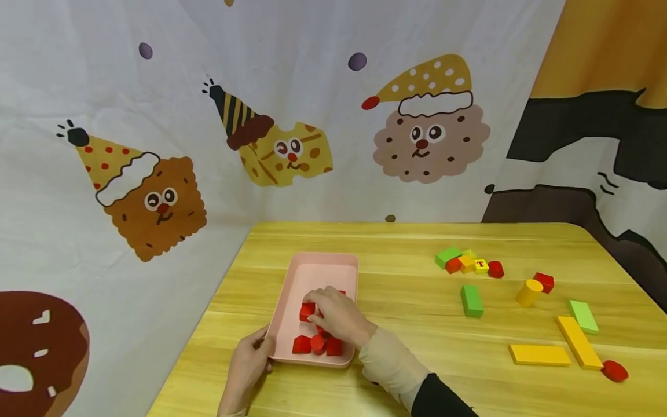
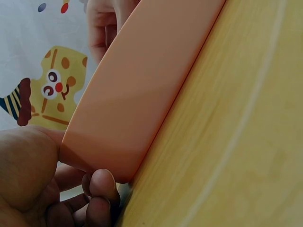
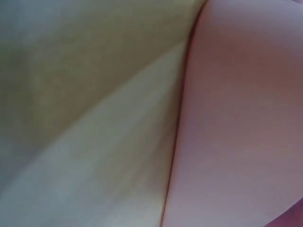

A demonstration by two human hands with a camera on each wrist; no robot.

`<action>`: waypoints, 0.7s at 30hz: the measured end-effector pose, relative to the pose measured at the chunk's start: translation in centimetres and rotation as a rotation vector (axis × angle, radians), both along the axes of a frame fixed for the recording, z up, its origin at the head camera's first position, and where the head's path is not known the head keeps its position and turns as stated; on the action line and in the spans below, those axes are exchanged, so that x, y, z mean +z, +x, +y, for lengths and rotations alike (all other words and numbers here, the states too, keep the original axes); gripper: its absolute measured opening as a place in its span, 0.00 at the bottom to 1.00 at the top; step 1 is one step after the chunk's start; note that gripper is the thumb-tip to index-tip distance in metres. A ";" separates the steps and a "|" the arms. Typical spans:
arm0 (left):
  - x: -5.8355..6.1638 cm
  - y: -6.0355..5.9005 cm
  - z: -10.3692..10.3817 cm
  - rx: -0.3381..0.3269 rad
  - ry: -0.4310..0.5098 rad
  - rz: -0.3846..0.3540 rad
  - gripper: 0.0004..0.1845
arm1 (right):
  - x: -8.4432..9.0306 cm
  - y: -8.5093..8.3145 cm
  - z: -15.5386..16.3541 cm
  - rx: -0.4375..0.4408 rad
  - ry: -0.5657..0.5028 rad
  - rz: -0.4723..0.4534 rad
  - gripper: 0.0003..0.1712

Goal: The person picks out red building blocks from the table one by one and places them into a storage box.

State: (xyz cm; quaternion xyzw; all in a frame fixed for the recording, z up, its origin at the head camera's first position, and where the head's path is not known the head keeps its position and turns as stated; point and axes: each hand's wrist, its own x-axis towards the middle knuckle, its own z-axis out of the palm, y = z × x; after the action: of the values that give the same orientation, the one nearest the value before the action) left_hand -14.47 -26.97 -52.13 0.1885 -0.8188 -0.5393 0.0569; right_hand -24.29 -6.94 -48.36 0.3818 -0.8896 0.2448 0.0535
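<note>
Left hand [image 1: 249, 364], lower centre of the frame, grips the pink tray [image 1: 294, 289] at its near corner; right hand [image 1: 339, 315] pinches a red block [image 1: 307, 311] inside, just above.

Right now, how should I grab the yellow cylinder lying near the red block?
Come from above and pinch the yellow cylinder across its round sides, at the middle. It lies tipped on the table, so it may roll if pushed. The red block sits close behind it, so keep fingers clear there.
</note>
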 end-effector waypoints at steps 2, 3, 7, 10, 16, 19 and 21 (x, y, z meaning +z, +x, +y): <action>0.0 0.0 0.0 0.000 0.004 -0.003 0.21 | -0.1 0.0 -0.1 0.000 0.005 -0.011 0.18; 0.0 0.0 0.0 0.001 0.006 -0.004 0.21 | -0.1 0.0 -0.1 0.002 0.006 -0.014 0.17; 0.0 0.0 0.0 -0.005 0.001 0.003 0.21 | 0.1 0.0 -0.4 -0.003 0.014 -0.020 0.16; 0.2 0.0 0.1 -0.011 -0.001 0.011 0.21 | 0.4 0.1 -0.7 -0.016 0.034 0.008 0.15; 0.3 -0.1 0.2 0.000 0.013 -0.001 0.22 | 0.7 0.4 -1.2 -0.043 0.068 0.045 0.15; 0.2 0.1 0.3 0.001 0.009 -0.004 0.22 | 0.4 0.6 -1.4 -0.049 0.084 0.047 0.15; 0.2 0.1 0.3 0.003 0.004 -0.009 0.22 | 0.1 0.6 -1.5 -0.052 0.095 0.050 0.16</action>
State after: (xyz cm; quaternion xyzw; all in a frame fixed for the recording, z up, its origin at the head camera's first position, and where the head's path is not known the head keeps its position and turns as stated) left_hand -14.34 -26.69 -51.94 0.1926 -0.8176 -0.5399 0.0536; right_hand -23.66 -8.44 -48.25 0.3668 -0.9082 0.1914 0.0638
